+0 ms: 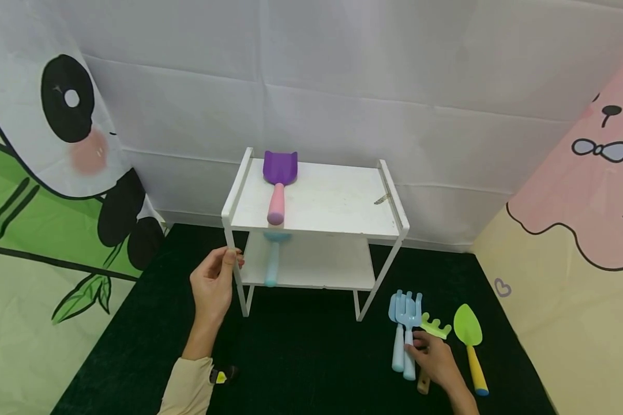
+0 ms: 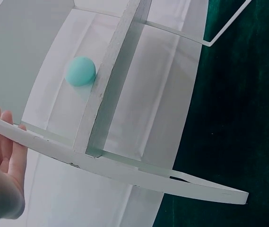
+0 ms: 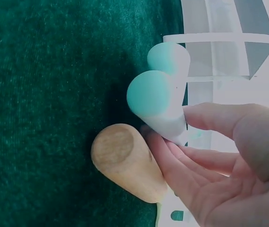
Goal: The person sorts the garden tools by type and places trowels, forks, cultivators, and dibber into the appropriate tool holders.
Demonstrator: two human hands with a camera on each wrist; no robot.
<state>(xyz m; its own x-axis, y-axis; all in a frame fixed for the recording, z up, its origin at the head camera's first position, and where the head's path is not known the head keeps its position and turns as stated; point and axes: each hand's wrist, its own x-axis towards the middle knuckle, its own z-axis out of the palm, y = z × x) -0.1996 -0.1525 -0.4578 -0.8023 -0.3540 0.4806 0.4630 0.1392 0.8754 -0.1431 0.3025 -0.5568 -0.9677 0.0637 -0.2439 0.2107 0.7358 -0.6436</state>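
My left hand [image 1: 213, 285] holds the left front leg of a white two-tier shelf [image 1: 337, 196], thumb in front and fingers behind. In the right wrist view, the thumb and fingers of my right hand [image 3: 219, 156] pinch the pale blue handle of a toy garden fork [image 3: 148, 94]. That fork [image 1: 409, 314] lies beside a second light blue fork [image 1: 397, 346], partly overlapping it. Right under the fingers is a green toy rake [image 1: 436, 328] with a wooden handle [image 3: 125, 158], partly hidden by the hand.
A purple shovel [image 1: 280, 169] with a pink handle lies on the top tier. The lower tier bears a light blue tool [image 1: 272, 262], its head partly hidden. A green trowel [image 1: 468, 325] with a yellow handle lies rightmost on the dark green cloth [image 1: 301, 351]. Behind the shelf hangs white fabric [image 1: 342, 69].
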